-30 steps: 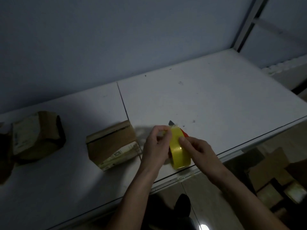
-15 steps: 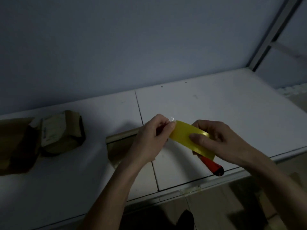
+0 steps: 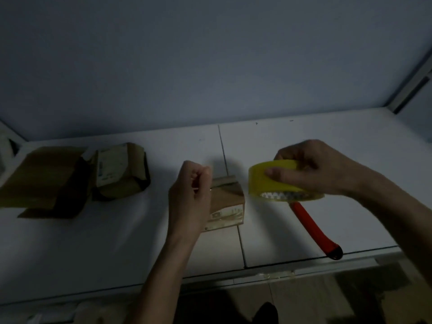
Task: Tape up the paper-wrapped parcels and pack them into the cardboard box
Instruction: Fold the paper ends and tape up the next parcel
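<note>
My right hand (image 3: pixel 327 169) grips a yellow tape roll (image 3: pixel 259 183) above the white shelf, thumb on its outer face. To its left, my left hand (image 3: pixel 190 195) has its fingers curled and pinches what looks like the tape's free end; the clear strip barely shows. Between and below the hands sits a brown paper-wrapped parcel (image 3: pixel 230 202), partly hidden by the left hand. A second wrapped parcel (image 3: pixel 119 171) with a white label lies further left. Beside it at the far left, the open cardboard box (image 3: pixel 42 181) lies on its side.
A red-handled tool (image 3: pixel 311 223) lies on the shelf under my right hand, its dark end over the front edge. The white shelf (image 3: pixel 93 249) ends at a grey wall behind and a metal upright (image 3: pixel 413 85) at the right. Dim floor shows below.
My hands have drawn apart: the right carried the roll to the right and the left moved left over the parcel. The view has shifted, bringing the cardboard box into sight.
</note>
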